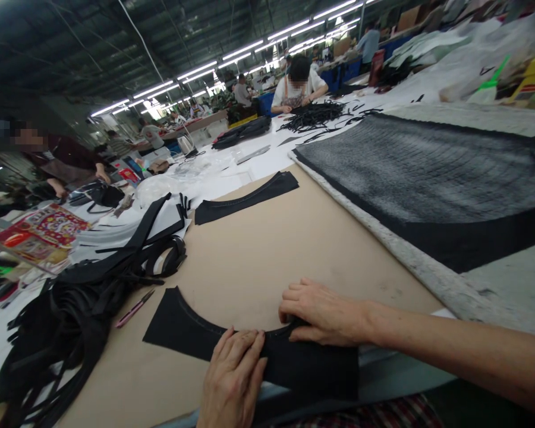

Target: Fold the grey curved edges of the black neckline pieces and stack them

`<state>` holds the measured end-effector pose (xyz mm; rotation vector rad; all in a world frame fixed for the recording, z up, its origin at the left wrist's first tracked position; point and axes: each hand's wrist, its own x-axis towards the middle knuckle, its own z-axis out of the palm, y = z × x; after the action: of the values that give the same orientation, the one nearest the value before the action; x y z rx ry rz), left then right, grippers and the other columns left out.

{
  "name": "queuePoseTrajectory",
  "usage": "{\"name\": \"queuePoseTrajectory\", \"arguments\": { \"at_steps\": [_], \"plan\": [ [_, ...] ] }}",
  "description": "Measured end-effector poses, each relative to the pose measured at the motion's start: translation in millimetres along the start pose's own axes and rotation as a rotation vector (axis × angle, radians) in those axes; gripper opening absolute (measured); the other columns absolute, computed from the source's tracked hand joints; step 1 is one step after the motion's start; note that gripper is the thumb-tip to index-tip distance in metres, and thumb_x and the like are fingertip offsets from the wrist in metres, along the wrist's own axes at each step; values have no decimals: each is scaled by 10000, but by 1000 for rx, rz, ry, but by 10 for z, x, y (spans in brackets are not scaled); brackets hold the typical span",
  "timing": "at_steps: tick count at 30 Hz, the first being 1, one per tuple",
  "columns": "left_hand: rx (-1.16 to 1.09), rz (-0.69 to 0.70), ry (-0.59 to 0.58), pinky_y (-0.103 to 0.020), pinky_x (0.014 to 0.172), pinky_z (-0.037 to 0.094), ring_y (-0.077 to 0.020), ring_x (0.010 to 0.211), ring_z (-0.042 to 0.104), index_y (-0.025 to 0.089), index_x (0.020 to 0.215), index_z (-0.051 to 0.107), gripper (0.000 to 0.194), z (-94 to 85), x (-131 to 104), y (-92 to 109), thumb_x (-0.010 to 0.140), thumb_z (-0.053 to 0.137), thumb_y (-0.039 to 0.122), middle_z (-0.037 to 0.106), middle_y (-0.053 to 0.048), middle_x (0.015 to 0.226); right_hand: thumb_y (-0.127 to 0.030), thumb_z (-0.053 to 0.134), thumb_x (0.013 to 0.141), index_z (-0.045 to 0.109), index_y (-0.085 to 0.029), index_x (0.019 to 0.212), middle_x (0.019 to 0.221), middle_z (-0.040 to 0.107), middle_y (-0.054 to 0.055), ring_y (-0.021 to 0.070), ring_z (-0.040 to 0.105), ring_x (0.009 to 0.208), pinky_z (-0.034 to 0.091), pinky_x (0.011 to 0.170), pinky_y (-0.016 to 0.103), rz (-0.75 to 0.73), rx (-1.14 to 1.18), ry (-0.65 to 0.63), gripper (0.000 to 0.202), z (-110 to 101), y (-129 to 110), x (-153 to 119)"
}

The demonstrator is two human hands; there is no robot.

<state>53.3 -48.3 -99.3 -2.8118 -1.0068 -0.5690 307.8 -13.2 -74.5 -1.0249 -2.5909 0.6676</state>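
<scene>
A curved black fabric piece [182,324] lies on the tan board [258,255] right in front of me, with a line of stitching along its concave edge. My left hand [234,374] rests on it with fingers laid flat, near the middle of the curve. To the right, my right hand [318,312] has its fingers bent and closed over the curved edge; the fingertips are partly hidden. Further up the board lies a second curved black piece [247,196], apart from both hands. Pink-handled thread snips [134,309] lie at the board's left side.
A heap of black strips [71,315] covers the left side, beside a roll of black tape [167,255]. On the right, a large black sheet [428,172] lies on a pale, stained surface. Across the table a person [298,86] handles a pile of black strips [314,116]; another person [57,151] stands left.
</scene>
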Motion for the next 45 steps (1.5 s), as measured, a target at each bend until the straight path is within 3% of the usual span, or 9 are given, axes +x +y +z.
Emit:
{"name": "queuePoseTrajectory", "arguments": {
  "at_steps": [5, 11, 18, 27, 30, 37, 45],
  "plan": [
    [-142, -206, 8, -341, 803, 507, -188, 930, 598, 224, 1184, 551, 307, 73, 124, 79, 877, 558, 218, 649, -38, 987, -282, 653, 822, 610, -205, 930, 912, 634, 21, 187, 554, 861, 357, 787, 321, 39, 54, -33, 140, -28, -36, 12],
    [-345, -325, -110, -349, 765, 520, -191, 874, 583, 218, 1056, 609, 307, 73, 405, 279, 842, 460, 55, 621, -46, 939, -146, 584, 787, 628, -181, 892, 895, 644, 38, 191, 556, 862, 391, 788, 305, 99, 78, -43, 119, -33, -79, -5],
    [-345, -271, -68, -311, 730, 532, -172, 844, 585, 195, 1055, 624, 309, 81, 406, 327, 887, 403, 60, 612, -51, 907, -130, 568, 801, 657, -187, 884, 905, 636, 35, 183, 563, 890, 415, 815, 292, 97, 134, 13, 135, -7, -33, -64],
    [-215, -147, -54, -298, 819, 536, -170, 954, 572, 184, 1280, 516, 411, 225, 203, 279, 899, 413, 68, 595, -83, 1047, -79, 553, 804, 654, -167, 947, 933, 635, 49, 169, 572, 909, 422, 847, 280, 52, 176, 56, 196, 7, 25, -162],
    [-239, -157, -7, -302, 800, 539, -168, 929, 577, 183, 1261, 526, 409, 225, 225, 283, 896, 395, 53, 595, -85, 1024, -93, 577, 776, 649, -156, 993, 973, 654, 65, 184, 580, 936, 429, 852, 282, 130, 203, 46, 237, -22, 12, -138],
    [-351, -275, 14, -297, 762, 543, -164, 882, 595, 185, 1144, 591, 328, 141, 379, 351, 886, 420, 76, 608, -68, 956, -101, 564, 732, 693, -182, 886, 888, 694, 50, 196, 613, 856, 435, 775, 276, 290, 162, -50, 216, -121, -84, -37],
    [-349, -195, 7, -292, 733, 536, -168, 848, 589, 184, 1113, 613, 342, 134, 388, 368, 880, 399, 55, 617, -63, 923, -86, 563, 773, 676, -176, 856, 880, 646, 41, 176, 579, 874, 422, 802, 270, 162, 165, 8, 167, -56, -12, -149]
  ]
}}
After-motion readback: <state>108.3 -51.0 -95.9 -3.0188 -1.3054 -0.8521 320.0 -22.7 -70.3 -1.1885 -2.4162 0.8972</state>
